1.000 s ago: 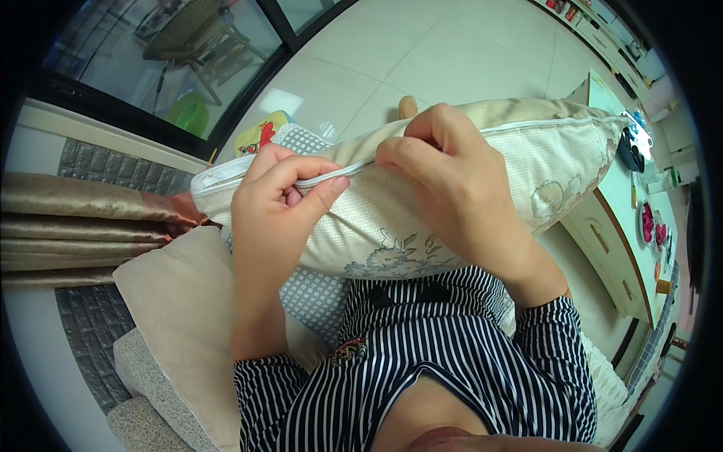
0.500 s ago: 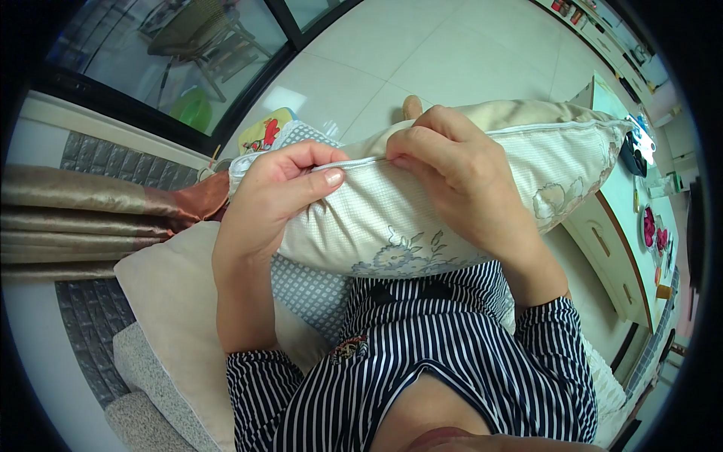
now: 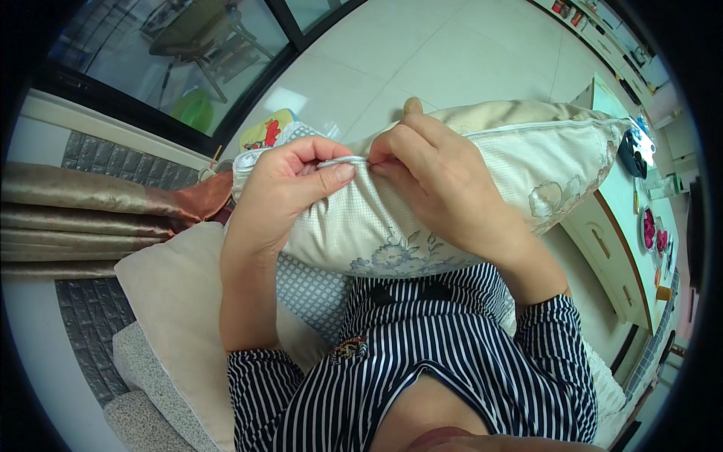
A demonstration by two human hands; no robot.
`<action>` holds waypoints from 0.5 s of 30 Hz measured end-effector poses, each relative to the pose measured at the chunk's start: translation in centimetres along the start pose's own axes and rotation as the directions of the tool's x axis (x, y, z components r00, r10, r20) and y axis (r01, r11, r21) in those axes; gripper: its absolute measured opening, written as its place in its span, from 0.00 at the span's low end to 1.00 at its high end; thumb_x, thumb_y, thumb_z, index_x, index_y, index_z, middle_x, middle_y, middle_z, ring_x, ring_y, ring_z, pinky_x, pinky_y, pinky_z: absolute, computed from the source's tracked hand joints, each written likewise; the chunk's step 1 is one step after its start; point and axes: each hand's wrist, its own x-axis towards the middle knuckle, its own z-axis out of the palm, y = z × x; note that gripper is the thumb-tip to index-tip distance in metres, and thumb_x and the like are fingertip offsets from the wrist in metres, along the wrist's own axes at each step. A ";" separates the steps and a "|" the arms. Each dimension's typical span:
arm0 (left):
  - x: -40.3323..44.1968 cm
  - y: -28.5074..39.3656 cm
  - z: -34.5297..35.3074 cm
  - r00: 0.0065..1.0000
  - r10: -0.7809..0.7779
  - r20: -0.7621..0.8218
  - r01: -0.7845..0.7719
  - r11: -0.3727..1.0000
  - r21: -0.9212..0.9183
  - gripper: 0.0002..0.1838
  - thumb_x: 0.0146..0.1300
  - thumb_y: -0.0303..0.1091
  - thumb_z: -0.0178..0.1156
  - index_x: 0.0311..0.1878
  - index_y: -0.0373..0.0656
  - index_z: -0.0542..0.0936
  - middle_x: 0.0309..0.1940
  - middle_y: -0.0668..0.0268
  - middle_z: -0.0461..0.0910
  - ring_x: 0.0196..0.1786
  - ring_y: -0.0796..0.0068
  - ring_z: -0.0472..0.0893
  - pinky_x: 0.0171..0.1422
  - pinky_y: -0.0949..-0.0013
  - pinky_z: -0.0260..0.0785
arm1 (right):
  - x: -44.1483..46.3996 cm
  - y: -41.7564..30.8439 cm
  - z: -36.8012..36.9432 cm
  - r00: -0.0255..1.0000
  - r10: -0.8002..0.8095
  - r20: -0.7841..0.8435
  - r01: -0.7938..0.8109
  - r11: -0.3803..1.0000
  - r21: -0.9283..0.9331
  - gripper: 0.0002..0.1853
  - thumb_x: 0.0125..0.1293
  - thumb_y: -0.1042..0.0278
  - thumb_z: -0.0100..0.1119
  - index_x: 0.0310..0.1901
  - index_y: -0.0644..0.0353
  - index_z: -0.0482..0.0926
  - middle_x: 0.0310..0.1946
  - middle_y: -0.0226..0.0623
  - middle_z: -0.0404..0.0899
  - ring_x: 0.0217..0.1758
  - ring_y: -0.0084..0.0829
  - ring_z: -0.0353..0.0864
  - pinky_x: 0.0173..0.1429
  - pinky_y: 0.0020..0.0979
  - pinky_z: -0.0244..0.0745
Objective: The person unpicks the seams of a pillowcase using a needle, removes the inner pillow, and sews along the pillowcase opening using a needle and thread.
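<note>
A cream cushion (image 3: pixel 392 218) with blue-grey flowers lies across my lap, its zipped edge facing up and away from me. My left hand (image 3: pixel 290 181) pinches the zipper edge between thumb and fingers, left of the middle. Close beside it on the right, my right hand (image 3: pixel 433 169) is closed on the same edge, its fingertips nearly meeting the left ones. The white zipper (image 3: pixel 535 126) runs on to the cushion's right corner. Whether a zipper pull is between my right fingers is hidden.
A beige cushion (image 3: pixel 181 294) rests on the left beside a gold-brown curtain (image 3: pixel 83 218). At the right stands a white cabinet (image 3: pixel 602 233) with small items on top. A glass door (image 3: pixel 181 60) is at the upper left, tiled floor (image 3: pixel 422 45) ahead.
My left hand first slid back along the zipper edge toward the left. My right hand has since moved left toward it, bunching the edge between them.
</note>
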 end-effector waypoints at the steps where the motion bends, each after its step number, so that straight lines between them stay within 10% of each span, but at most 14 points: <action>1: -0.1 0.1 0.0 1.000 0.016 -0.013 -0.016 1.000 -0.004 0.10 0.67 0.21 0.63 0.50 0.31 0.80 0.43 0.61 0.84 0.42 0.79 0.83 0.51 0.78 0.78 | 0.0 0.0 0.0 1.000 -0.012 0.000 0.012 1.000 -0.026 0.07 0.59 0.75 0.64 0.37 0.62 0.76 0.30 0.40 0.76 0.36 0.43 0.79 0.38 0.40 0.75; 15: -0.5 -0.6 0.9 0.985 0.138 -0.099 -0.131 0.988 0.076 0.08 0.65 0.22 0.66 0.46 0.33 0.83 0.36 0.71 0.82 0.36 0.88 0.77 0.41 0.82 0.70 | 0.9 -1.6 0.9 0.994 -0.100 -0.054 0.090 0.983 -0.159 0.13 0.54 0.74 0.64 0.42 0.57 0.80 0.32 0.37 0.76 0.36 0.38 0.79 0.35 0.38 0.77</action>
